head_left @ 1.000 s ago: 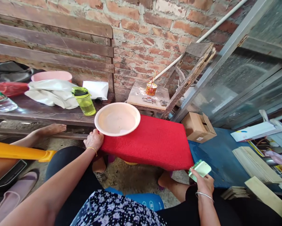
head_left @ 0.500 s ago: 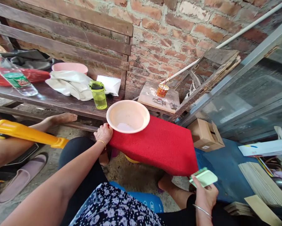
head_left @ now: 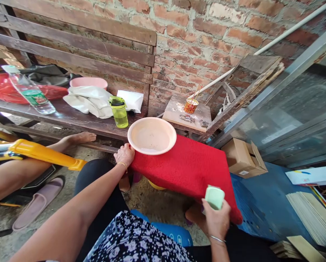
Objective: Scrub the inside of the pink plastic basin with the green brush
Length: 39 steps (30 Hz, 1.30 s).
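A red cloth (head_left: 184, 163) covers a narrow surface in front of me. At its left end my left hand (head_left: 125, 155) has its fingers curled over the cloth's edge, close beside the rim of a cream basin (head_left: 152, 150). The basin stands on the far left part of the cloth, with a little pale liquid or residue at its bottom. My right hand (head_left: 217, 214) grips a pale green scrubbing brush (head_left: 215, 196) by its back, at the near right edge of the cloth. The brush's bristles are hidden from this angle.
On the wooden bench (head_left: 56, 122) are a green drink bottle (head_left: 119, 112), a water bottle (head_left: 36, 96), white cloth (head_left: 86, 102) and a pink basin (head_left: 89, 83). A paper cup (head_left: 190, 106) and padlocks are on a small table. A cardboard box (head_left: 241, 158) stands right. Another person's leg shows left.
My right hand has brought the brush leftward, from beyond the right end of the cloth to its near edge. My left hand stays at the cloth's left end. The view has shifted slightly.
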Available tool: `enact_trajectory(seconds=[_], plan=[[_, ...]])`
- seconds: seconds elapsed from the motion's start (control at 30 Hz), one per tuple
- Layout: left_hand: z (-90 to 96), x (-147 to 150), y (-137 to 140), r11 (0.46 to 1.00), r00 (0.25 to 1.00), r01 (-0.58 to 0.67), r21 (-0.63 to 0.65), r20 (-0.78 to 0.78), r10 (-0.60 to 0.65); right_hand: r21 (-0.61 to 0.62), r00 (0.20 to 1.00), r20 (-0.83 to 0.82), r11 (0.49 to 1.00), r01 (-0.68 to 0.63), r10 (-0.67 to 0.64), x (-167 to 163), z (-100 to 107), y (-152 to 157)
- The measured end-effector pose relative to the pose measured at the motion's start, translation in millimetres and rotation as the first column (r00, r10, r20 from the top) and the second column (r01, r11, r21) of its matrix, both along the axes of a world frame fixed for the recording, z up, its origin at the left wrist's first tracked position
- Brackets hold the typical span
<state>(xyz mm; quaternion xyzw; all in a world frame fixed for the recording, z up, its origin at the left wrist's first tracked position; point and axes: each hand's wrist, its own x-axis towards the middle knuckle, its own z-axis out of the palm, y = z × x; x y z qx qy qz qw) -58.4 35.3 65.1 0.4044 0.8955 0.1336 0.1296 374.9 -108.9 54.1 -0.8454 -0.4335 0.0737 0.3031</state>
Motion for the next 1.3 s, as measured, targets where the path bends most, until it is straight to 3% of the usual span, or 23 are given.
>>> enact_trajectory(seconds=[0.1,0.17,0.23,0.33,0.4,0.47,0.53,0.57,0.63,0.73,0.87,0.93,1.03,1.13,1.23,1.3], plan=[[-1.1,1.0,0.7,1.000,1.000,-0.009,0.001,-0.005,0.009,-0.073,0.975,0.039,0.972,0.222,-0.220,47.5,20.3,-8.3],[-1.2,1.9,1.0,1.000,1.000,-0.017,0.000,-0.009,0.017,-0.086,0.974,0.028,0.970,0.228,-0.226,50.2,28.1,-7.3],[-0.9,2.7,1.0,1.000,1.000,-0.021,0.001,-0.013,0.021,-0.087,0.994,-0.014,0.990,0.109,-0.111,24.4,26.4,-2.4],[0.2,3.5,0.2,1.000,1.000,-0.023,0.005,-0.020,0.023,-0.018,0.973,-0.099,0.977,-0.211,0.208,-52.0,8.9,6.3],[1.2,3.8,-0.7,1.000,0.999,-0.021,0.009,-0.024,0.021,0.067,0.890,-0.066,0.892,-0.448,0.452,-107.5,-5.2,12.2],[2.1,3.8,-1.6,1.000,1.000,-0.017,0.013,-0.025,0.017,0.126,0.770,0.075,0.760,-0.637,0.633,-150.6,-15.4,19.1],[2.5,3.6,-1.8,1.000,1.000,-0.014,0.014,-0.025,0.014,0.150,0.669,0.238,0.653,-0.742,0.704,-173.8,-20.6,26.8],[2.4,3.3,-1.6,1.000,1.000,-0.013,0.014,-0.025,0.013,0.153,0.643,0.300,0.629,-0.762,0.705,-177.4,-21.8,30.5],[1.7,2.7,-1.0,1.000,1.000,-0.011,0.014,-0.023,0.012,0.153,0.647,0.362,0.642,-0.752,0.672,-170.1,-22.8,36.0],[0.0,1.7,0.3,1.000,1.000,-0.008,0.013,-0.016,0.008,0.133,0.751,0.322,0.757,-0.639,0.577,-133.4,-20.9,37.0],[-1.2,1.7,0.7,1.000,1.000,-0.009,0.020,-0.008,0.009,0.007,0.926,0.156,0.937,-0.349,0.344,-65.8,-4.1,25.1],[-1.0,2.4,0.3,1.000,1.000,-0.013,0.028,-0.006,0.013,-0.107,0.975,0.096,0.976,-0.191,0.201,-34.7,10.2,16.6],[-0.1,3.9,-0.3,0.999,1.000,-0.022,0.038,-0.002,0.022,-0.215,0.998,0.052,0.976,-0.029,0.041,-4.9,27.2,7.7],[0.3,4.9,-0.3,0.998,0.999,-0.033,0.045,0.000,0.033,-0.238,0.999,0.034,0.971,-0.013,0.022,-8.6,28.2,8.6],[-0.4,5.1,0.0,0.998,0.999,-0.039,0.054,0.001,0.039,-0.240,0.967,-0.031,0.937,-0.254,0.254,-48.5,18.4,16.9],[-1.1,4.9,0.2,0.998,0.999,-0.037,0.060,0.002,0.037,-0.200,0.870,-0.042,0.849,-0.489,0.492,-86.6,13.2,25.2]])
